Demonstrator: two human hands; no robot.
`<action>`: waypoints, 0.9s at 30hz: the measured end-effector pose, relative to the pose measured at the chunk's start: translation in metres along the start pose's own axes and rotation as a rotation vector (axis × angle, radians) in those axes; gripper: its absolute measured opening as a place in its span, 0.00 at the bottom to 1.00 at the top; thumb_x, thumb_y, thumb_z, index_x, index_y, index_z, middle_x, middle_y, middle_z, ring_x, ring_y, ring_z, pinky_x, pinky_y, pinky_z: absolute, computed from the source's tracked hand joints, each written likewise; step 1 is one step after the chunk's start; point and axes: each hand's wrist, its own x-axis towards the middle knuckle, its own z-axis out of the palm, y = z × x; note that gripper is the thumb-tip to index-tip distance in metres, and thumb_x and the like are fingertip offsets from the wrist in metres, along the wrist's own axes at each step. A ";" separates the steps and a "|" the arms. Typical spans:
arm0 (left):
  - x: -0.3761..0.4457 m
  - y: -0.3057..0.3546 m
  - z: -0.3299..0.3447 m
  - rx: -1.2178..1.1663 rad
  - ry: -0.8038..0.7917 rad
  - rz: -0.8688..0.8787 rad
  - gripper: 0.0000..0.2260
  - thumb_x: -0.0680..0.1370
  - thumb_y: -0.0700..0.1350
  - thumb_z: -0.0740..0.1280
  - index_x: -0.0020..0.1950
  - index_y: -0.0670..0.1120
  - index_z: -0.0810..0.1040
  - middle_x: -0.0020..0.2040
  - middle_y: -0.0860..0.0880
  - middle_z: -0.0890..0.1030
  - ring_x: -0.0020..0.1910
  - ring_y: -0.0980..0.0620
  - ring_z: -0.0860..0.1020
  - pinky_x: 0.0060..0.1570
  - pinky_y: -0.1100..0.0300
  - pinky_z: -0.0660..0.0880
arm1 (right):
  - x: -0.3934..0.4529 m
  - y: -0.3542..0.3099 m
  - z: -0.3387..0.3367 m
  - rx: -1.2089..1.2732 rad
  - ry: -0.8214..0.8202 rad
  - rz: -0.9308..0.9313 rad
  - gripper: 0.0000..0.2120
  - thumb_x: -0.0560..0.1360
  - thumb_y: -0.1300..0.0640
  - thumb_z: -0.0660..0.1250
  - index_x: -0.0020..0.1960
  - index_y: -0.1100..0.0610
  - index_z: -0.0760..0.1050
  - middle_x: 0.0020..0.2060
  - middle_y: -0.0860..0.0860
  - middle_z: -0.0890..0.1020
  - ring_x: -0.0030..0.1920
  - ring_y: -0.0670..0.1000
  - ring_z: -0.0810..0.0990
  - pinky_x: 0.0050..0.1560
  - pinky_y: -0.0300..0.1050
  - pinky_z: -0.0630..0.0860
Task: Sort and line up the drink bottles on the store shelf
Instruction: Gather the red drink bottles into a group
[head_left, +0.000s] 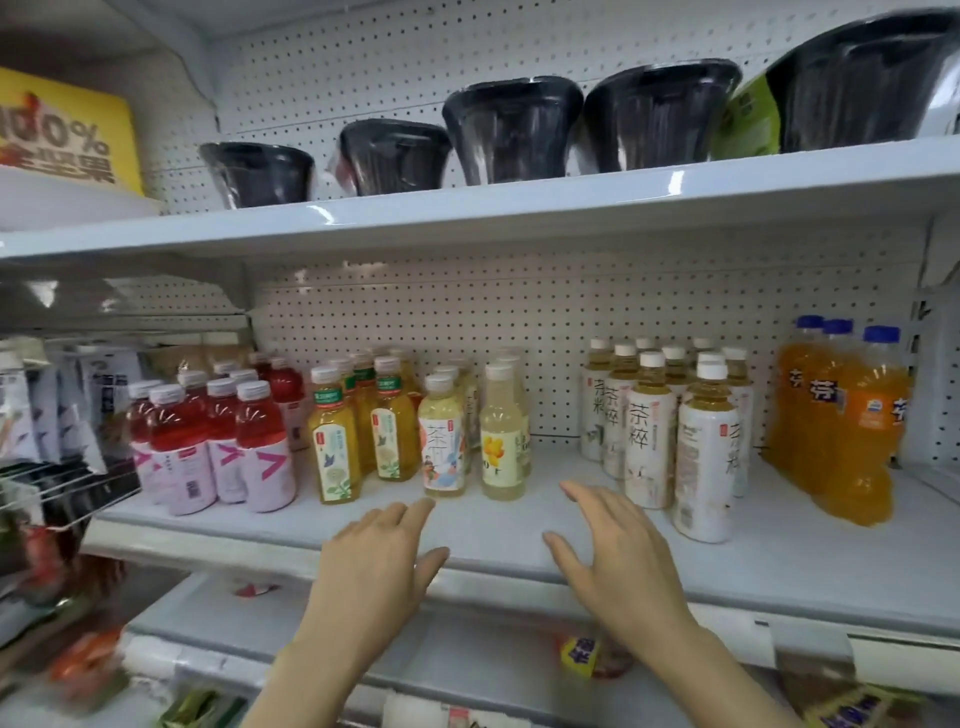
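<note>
Drink bottles stand in groups on the white middle shelf (519, 551). Red drink bottles (260, 447) are at the left, then yellow tea bottles with green labels (335, 441), a pale bottle with a colourful label (442, 441) and a pale yellow bottle (501, 441). Further right stand white-labelled tea bottles (649, 431) and orange soda bottles (857, 415). My left hand (379, 561) hovers with straight fingers in front of the colourful-label bottle. My right hand (618, 551) is spread open beside the white-labelled bottles. Neither hand holds anything.
Black plastic bowls (511, 130) line the upper shelf (571, 202). Snack packets hang on a wire rack (57, 488) at the left. A lower shelf (467, 660) holds blurred packets. A perforated back panel (571, 312) closes the shelf behind the bottles.
</note>
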 end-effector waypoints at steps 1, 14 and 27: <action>-0.012 -0.011 -0.003 -0.009 0.018 -0.031 0.23 0.63 0.58 0.80 0.54 0.52 0.83 0.37 0.56 0.81 0.34 0.53 0.82 0.25 0.58 0.75 | -0.002 -0.013 0.005 0.021 -0.010 -0.010 0.23 0.69 0.47 0.72 0.62 0.56 0.77 0.52 0.50 0.83 0.51 0.54 0.82 0.51 0.47 0.78; -0.101 -0.160 0.013 -0.188 -0.065 -0.522 0.19 0.79 0.61 0.61 0.70 0.62 0.67 0.63 0.61 0.76 0.61 0.58 0.76 0.48 0.64 0.75 | 0.027 -0.156 0.112 0.226 -0.351 -0.116 0.24 0.79 0.43 0.60 0.74 0.44 0.62 0.69 0.41 0.69 0.68 0.42 0.66 0.66 0.35 0.62; -0.034 -0.292 0.071 -0.206 0.051 -0.643 0.25 0.78 0.56 0.66 0.75 0.54 0.65 0.68 0.51 0.73 0.56 0.48 0.79 0.46 0.54 0.77 | 0.140 -0.250 0.247 0.536 -0.349 -0.007 0.40 0.74 0.49 0.70 0.78 0.48 0.50 0.73 0.49 0.65 0.72 0.50 0.65 0.70 0.49 0.65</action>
